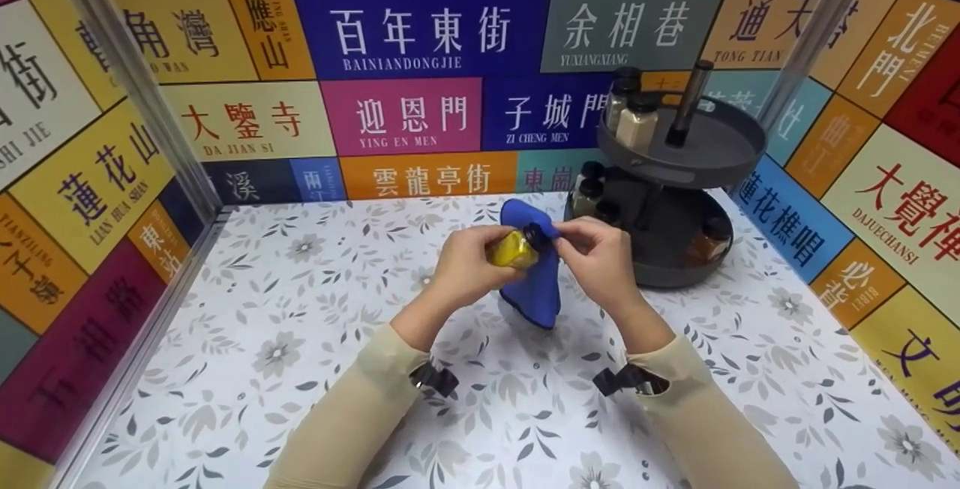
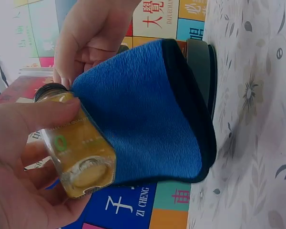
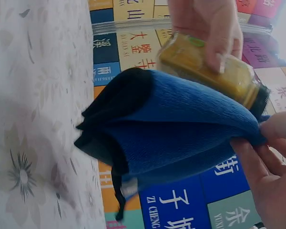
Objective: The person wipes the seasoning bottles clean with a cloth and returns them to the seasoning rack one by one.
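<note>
My left hand [image 1: 469, 264] grips a small clear spice jar [image 2: 81, 148] of yellow powder, tilted, its black lid [image 3: 260, 101] toward my right hand [image 1: 600, 256]. Between thumb and fingers the right hand pinches a blue cloth [image 2: 138, 109] with a dark edge. The cloth hangs down in folds beside the jar, close to its lid and side. In the right wrist view, the cloth's gathered top lies at the right fingertips [image 3: 240, 145], and the jar is partly behind it. Whether the cloth presses on the lid is hard to tell.
A dark two-tier round rack [image 1: 682, 279] stands at the back right, with several black-lidded jars on its tiers, among them a jar of pale powder [image 1: 637, 125]. A flower-patterned cloth [image 1: 277, 354] covers the table. Walls with coloured sign panels [image 1: 420, 28] enclose the back and sides.
</note>
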Demonstrator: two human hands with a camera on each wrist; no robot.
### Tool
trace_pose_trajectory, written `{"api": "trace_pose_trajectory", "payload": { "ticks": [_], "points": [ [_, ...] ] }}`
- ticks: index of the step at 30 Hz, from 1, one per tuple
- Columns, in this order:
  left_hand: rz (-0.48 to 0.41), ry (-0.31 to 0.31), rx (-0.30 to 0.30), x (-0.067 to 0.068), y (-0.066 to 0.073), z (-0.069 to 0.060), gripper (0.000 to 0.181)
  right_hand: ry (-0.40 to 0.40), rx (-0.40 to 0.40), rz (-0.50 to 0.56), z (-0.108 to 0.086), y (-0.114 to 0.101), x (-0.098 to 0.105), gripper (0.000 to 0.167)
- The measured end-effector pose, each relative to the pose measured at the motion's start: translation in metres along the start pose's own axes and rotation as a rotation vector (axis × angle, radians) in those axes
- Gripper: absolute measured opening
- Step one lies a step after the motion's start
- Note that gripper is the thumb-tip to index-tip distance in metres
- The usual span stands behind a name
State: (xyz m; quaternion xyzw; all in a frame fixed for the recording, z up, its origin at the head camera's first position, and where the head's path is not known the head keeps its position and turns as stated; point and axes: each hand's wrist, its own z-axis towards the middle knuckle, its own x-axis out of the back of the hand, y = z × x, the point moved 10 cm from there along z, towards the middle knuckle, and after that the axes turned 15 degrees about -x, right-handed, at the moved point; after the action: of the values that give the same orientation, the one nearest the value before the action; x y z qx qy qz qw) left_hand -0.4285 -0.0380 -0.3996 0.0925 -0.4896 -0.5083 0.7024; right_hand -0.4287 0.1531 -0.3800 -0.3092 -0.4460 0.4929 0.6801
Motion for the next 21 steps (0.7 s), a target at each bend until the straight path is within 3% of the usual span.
{"api": "trace_pose_trajectory", "payload": {
  "ticks": [6, 13, 21],
  "points": [
    [0.017, 0.032, 0.024, 0.001, -0.002, 0.0, 0.054, 0.051, 0.123, -0.187, -0.006, -0.014, 0.001, 0.02],
    [0.056, 0.072, 0.044, 0.008, -0.001, -0.002, 0.055, 0.034, 0.253, -0.289, -0.012, -0.032, -0.001, 0.018],
    [0.133, 0.013, 0.002, 0.006, 0.006, -0.003, 0.058, 0.04, 0.384, -0.324, -0.022, -0.046, -0.003, 0.019]
  ]
}}
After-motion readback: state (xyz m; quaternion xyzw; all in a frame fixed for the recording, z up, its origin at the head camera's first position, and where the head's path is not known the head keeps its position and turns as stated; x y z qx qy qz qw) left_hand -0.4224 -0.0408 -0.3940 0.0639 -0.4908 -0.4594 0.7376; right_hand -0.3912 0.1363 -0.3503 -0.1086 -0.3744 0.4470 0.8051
